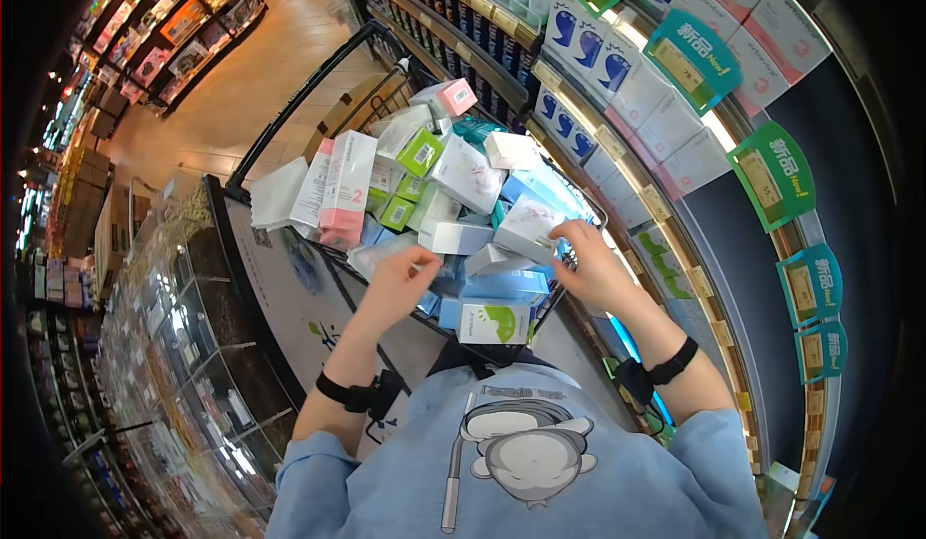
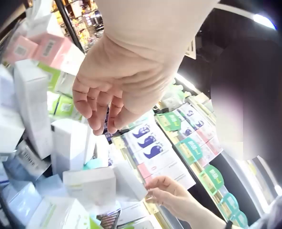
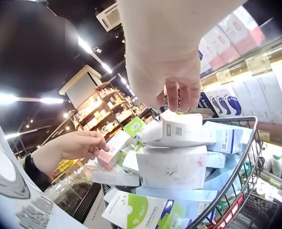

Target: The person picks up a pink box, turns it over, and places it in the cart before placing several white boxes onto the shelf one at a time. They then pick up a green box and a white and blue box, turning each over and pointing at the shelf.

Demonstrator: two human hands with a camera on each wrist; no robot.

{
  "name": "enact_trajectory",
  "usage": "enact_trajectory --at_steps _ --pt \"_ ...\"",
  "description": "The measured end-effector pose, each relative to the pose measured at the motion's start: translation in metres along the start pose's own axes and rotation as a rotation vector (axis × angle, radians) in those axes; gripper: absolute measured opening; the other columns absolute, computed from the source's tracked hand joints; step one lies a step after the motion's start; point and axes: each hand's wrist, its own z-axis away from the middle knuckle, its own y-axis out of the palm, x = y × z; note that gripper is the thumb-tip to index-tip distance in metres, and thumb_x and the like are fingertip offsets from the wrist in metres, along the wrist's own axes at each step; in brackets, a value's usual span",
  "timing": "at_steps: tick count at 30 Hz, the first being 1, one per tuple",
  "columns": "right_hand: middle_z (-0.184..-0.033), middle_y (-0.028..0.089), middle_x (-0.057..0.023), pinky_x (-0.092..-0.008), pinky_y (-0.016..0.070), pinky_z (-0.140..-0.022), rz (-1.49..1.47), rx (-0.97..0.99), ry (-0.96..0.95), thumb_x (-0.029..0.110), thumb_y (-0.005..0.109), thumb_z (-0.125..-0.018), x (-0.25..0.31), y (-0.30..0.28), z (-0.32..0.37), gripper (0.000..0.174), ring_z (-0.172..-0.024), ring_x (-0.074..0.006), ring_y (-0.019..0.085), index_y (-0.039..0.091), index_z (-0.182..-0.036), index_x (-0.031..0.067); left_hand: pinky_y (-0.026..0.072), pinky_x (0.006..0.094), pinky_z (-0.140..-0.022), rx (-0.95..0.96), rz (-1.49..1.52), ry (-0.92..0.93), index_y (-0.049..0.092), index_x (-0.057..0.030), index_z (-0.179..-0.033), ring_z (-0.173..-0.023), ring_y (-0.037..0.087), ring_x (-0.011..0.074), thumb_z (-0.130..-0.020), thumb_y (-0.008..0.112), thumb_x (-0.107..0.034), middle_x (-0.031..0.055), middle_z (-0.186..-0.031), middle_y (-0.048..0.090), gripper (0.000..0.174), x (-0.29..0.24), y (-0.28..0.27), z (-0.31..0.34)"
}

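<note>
My left hand (image 1: 394, 283) hovers over the near left side of the piled cart. Its fingers (image 2: 99, 112) hang loosely curled and hold nothing. At the right side of the pile, my right hand (image 1: 590, 267) pinches the edge of a white box (image 1: 529, 229) with a faint pink floral print. This box lies tilted on top of other boxes; the left wrist view shows the right hand's fingertips at its end. Below the hands sit a white box with a green patch (image 1: 494, 323) and blue boxes (image 1: 506, 286). Pink-and-white boxes (image 1: 347, 182) stand at the pile's left.
The black wire cart (image 3: 250, 143) holds the heap of boxes. Along the right run store shelves (image 1: 666, 213) with boxed goods and green and teal price signs (image 1: 772, 177). Clear bulk bins (image 1: 207, 298) stand at the left. A tiled aisle floor (image 1: 207, 120) stretches ahead.
</note>
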Motion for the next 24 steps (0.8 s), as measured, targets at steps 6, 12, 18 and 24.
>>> enact_trajectory --at_steps 6,12,18,24 --pt "-0.118 0.055 -0.0200 -0.0416 0.0426 -0.096 -0.047 0.028 0.064 0.008 0.056 -0.081 -0.039 0.020 -0.046 0.035 -0.110 -0.0377 0.053 0.053 -0.116 0.0015 0.0501 0.0277 -0.066 0.018 0.039 -0.039 0.065 -0.0013 -0.105 -0.070 0.061 0.0145 -0.086 0.064 -0.012 0.0089 -0.089 0.069 0.022 0.017 0.030 0.015" --pt "-0.135 0.045 -0.0199 -0.0463 0.0436 -0.097 0.175 0.076 0.140 0.009 0.067 -0.077 -0.072 0.041 -0.133 0.070 -0.118 -0.0436 0.048 0.034 -0.139 0.0031 0.0486 0.0249 -0.068 0.070 0.090 -0.049 0.062 -0.0008 -0.114 -0.074 0.056 0.0095 -0.088 0.064 -0.013 0.0073 -0.096 0.068 0.028 0.006 0.032 0.015" --pt "-0.137 0.043 -0.0132 -0.0465 0.0452 -0.096 0.287 0.093 -0.003 0.009 0.073 -0.071 -0.087 0.067 -0.180 0.080 -0.117 -0.0406 0.047 0.035 -0.142 0.0127 0.0475 0.0236 -0.066 0.067 0.167 -0.073 0.061 -0.0023 -0.116 -0.074 0.055 0.0081 -0.090 0.064 -0.013 0.0050 -0.099 0.066 0.029 0.008 0.028 0.022" --pt "-0.115 0.057 -0.0150 -0.0418 0.0469 -0.089 0.209 0.044 -0.002 0.012 0.073 -0.071 -0.059 0.031 -0.177 0.053 -0.105 -0.0370 0.054 0.051 -0.119 0.0055 0.0473 0.0228 -0.068 0.040 0.218 -0.105 0.060 -0.0021 -0.119 -0.076 0.055 0.0058 -0.091 0.061 -0.014 0.0041 -0.102 0.065 0.031 0.004 0.018 0.028"
